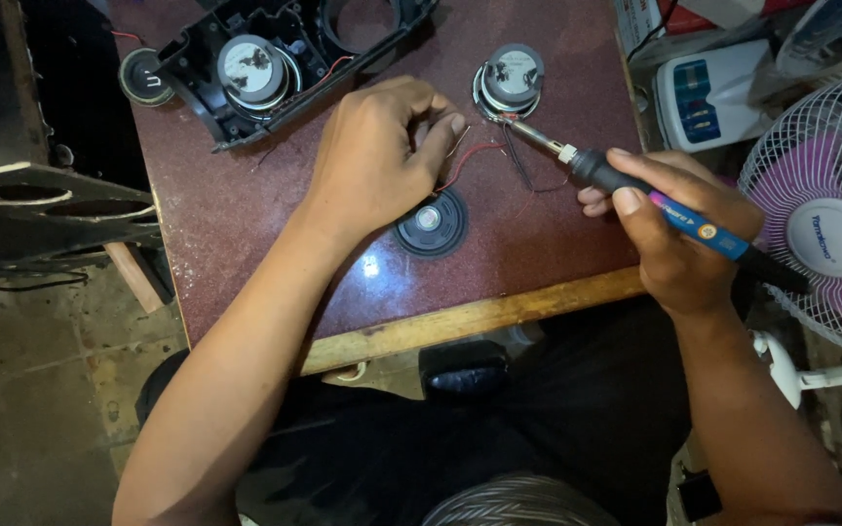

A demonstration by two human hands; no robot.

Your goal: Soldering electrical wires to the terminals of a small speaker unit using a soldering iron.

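Soldering iron met speaker on maroon table

Hands worked over a dark red table (246, 224) with a pale wooden strip along its near edge. Nearest the person, the right hand (679, 239) was closed around the blue and black handle of a soldering iron (635, 195), thumb on top and fingers curled beneath, just past the table's right edge. The iron slanted up and left, its metal tip touching the lower rim of a small round speaker (509, 80) that sat magnet-up near the far right corner. Red and black wires (484, 161) trailed from that speaker toward the table's middle.

The left hand (382, 156) hovered over the centre, thumb and forefinger pinched together on a thin wire end close to the iron's tip; the other fingers were curled in. Just beside its heel, toward the near edge, lay a flat black speaker cone (431, 224), face up.

Farther back, near the far left corner, a black plastic housing (275, 58) held another speaker with a silver magnet, and a small dark round part (143, 78) lay against its left end. Off the table's right side stood a white fan (830, 214) with purple blades.
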